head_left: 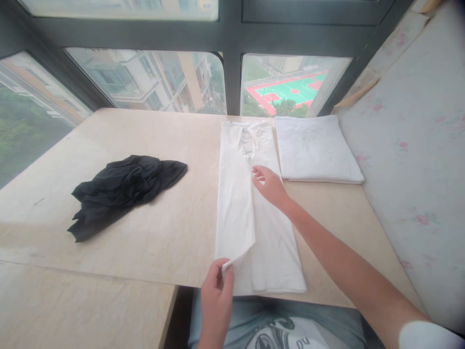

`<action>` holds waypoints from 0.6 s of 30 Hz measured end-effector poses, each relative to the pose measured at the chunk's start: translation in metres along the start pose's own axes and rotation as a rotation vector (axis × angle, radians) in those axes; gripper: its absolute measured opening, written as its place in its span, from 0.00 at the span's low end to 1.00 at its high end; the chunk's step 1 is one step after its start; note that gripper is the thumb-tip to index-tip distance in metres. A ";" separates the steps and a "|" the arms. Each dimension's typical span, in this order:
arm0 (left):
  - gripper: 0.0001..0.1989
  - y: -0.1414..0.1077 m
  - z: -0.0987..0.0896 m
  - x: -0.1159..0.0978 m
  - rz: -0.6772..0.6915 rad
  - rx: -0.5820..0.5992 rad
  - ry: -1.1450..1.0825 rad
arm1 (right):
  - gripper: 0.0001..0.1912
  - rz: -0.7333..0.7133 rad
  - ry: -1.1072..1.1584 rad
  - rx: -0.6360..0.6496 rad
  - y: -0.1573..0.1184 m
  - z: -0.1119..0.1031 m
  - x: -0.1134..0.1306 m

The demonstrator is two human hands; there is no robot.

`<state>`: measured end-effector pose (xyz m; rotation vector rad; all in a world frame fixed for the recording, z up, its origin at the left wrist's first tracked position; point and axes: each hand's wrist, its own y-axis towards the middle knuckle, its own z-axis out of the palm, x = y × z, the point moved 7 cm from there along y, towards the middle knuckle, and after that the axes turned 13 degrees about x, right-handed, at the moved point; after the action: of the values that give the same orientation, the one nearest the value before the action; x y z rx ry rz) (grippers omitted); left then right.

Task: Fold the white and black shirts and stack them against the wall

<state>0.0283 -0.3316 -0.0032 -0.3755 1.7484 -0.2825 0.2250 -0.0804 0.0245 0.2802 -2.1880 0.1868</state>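
A white collared shirt point(269, 228), its sides folded inward into a long strip, lies on the stone ledge with the collar toward the window. My left hand point(219, 286) pinches a bottom corner of its front flap between thumb and fingers, lifting that corner slightly off the layer below. Higher up, my right hand point(267, 182) hovers at or rests on the shirt near the front edge below the collar, fingers loosely curved and apart. I cannot tell whether its fingertips touch the fabric.
To the left lies a crumpled black garment point(127, 186). A folded white cloth point(319, 150) sits beside the shirt, near the floral wall point(410, 169). Dark window frames point(232, 72) rise behind the ledge point(174, 247), whose front edge runs just before my body.
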 end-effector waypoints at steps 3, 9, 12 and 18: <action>0.21 0.003 -0.007 0.005 -0.085 -0.036 -0.195 | 0.18 0.088 0.119 0.037 -0.059 0.019 -0.012; 0.19 0.004 -0.015 0.001 -0.065 -0.050 -0.129 | 0.16 0.189 0.283 0.076 -0.085 0.040 -0.027; 0.12 0.001 -0.006 -0.007 0.058 0.007 0.050 | 0.15 0.213 0.177 0.064 -0.051 0.025 -0.027; 0.07 -0.006 0.032 -0.002 0.191 0.157 0.145 | 0.16 0.246 -0.136 0.006 0.061 -0.017 -0.019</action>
<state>0.0601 -0.3356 -0.0061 -0.0746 1.8750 -0.3128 0.2327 -0.0157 0.0168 0.0254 -2.3544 0.3190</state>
